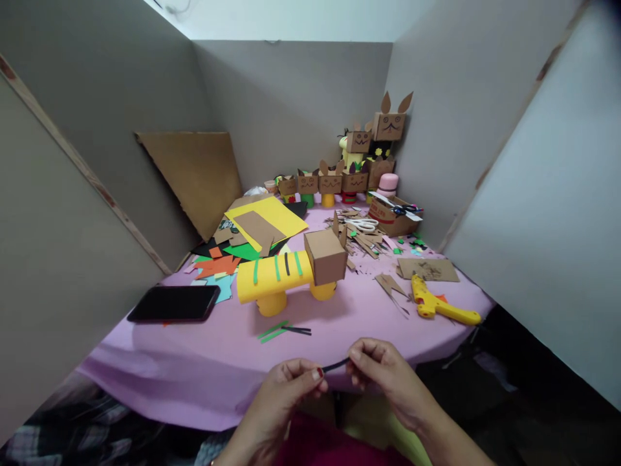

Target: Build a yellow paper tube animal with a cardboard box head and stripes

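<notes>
Between my two hands stretches a thin black paper strip point(336, 366) over the table's front edge. My left hand point(295, 385) pinches one end and my right hand point(378, 362) pinches the other. Just beyond them lie several loose green strips point(273, 331) and black strips point(297, 329). Behind these stands a paper animal with a yellow tube body point(266, 278), short yellow tube legs point(272, 303) and a brown cardboard box head point(326, 255). Green strips and one black strip cross its back.
A phone point(174, 304) lies at left, a yellow glue gun point(436, 307) at right. Coloured paper sheets point(286, 217), cardboard scraps point(363, 243) and white-handled scissors point(363, 224) lie farther back. Several finished box-headed animals point(331, 181) stand by the back wall, near a cardboard box point(392, 220).
</notes>
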`<state>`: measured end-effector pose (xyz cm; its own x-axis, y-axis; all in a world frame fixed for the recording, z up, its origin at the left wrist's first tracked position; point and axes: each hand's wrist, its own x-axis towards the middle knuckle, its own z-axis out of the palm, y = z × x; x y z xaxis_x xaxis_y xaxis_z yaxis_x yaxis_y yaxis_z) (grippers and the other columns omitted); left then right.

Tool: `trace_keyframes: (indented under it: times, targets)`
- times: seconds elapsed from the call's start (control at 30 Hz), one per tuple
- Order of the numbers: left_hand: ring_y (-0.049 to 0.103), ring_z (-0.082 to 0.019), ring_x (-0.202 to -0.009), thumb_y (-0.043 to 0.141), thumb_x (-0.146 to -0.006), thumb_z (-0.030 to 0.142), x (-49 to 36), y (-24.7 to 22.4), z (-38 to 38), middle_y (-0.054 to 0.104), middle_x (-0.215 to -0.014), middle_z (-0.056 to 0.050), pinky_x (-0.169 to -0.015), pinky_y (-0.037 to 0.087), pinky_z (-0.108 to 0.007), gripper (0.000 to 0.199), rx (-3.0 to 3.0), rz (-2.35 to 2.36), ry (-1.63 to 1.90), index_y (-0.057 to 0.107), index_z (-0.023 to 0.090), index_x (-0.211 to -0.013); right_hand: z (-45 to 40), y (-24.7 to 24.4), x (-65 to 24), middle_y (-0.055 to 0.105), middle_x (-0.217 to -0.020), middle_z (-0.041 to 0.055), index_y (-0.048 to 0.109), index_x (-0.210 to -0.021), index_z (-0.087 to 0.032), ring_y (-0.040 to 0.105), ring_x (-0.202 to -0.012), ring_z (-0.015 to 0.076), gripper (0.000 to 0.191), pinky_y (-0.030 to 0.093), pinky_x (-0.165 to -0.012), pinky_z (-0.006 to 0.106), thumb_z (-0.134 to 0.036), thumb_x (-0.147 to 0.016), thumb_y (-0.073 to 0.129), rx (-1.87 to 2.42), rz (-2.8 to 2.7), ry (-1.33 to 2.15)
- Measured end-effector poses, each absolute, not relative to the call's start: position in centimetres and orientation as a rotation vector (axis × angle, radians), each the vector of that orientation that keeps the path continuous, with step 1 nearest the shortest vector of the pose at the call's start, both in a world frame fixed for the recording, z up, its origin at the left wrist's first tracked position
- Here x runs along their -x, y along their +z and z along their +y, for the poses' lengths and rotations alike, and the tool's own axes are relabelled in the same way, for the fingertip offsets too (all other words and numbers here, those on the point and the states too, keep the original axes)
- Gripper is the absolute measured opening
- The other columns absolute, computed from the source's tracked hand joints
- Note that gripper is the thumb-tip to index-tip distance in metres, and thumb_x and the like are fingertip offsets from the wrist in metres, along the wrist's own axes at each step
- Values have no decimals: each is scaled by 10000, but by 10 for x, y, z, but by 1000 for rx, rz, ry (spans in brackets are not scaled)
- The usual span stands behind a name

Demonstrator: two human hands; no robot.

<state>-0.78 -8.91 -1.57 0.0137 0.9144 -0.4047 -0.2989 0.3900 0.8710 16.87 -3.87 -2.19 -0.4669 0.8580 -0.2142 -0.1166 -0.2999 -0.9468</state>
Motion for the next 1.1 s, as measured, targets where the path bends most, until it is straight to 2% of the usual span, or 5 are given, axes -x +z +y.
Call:
trace_keyframes:
  times: [0.27,0.37,0.63,0.83,1.1]
  targets:
    - [561,-127,-689,837,-495,458,0,-13,-83,676,-703,4,-667,406,-225,403,-767,1240,1053,692,167,-733,-42,-15,-166,542,-598,-27,636,-673,-135,438,-570,107,332,329,-551,239,-455,-701,721,1004,-1476,1650]
    - [526,-120,-610,820,-508,491,-3,-16,-82,636,-610,9,-611,389,-233,391,-848,1283,1023,668,153,-633,-46,-15,-165,572,-609,-13,654,-686,-132,466,-584,123,310,355,-575,255,-436,-717,705,1011,-1490,1646]
    - [521,-106,-559,839,-497,447,-4,-23,-85,646,-562,11,-577,388,-225,351,-772,1288,1069,654,159,-570,-48,-19,-167,569,-554,-15,658,-637,-136,477,-524,115,346,364,-530,247,-473,-707,701,1022,-1479,1652]
    - [633,-162,-688,848,-498,450,-6,-25,-90,715,-672,-45,-682,451,-256,361,-651,1173,1070,693,158,-645,-48,-20,-167,588,-539,-14,663,-616,-138,471,-505,102,375,367,-514,232,-500,-655,753,995,-1360,1705]
    - [630,-110,-717,800,-648,354,-6,-15,-98,746,-784,-67,-712,446,-185,267,-529,998,1043,748,131,-784,-48,-23,-172,606,-531,-14,666,-627,-144,461,-502,100,346,355,-518,231,-472,-669,768,993,-1318,1724]
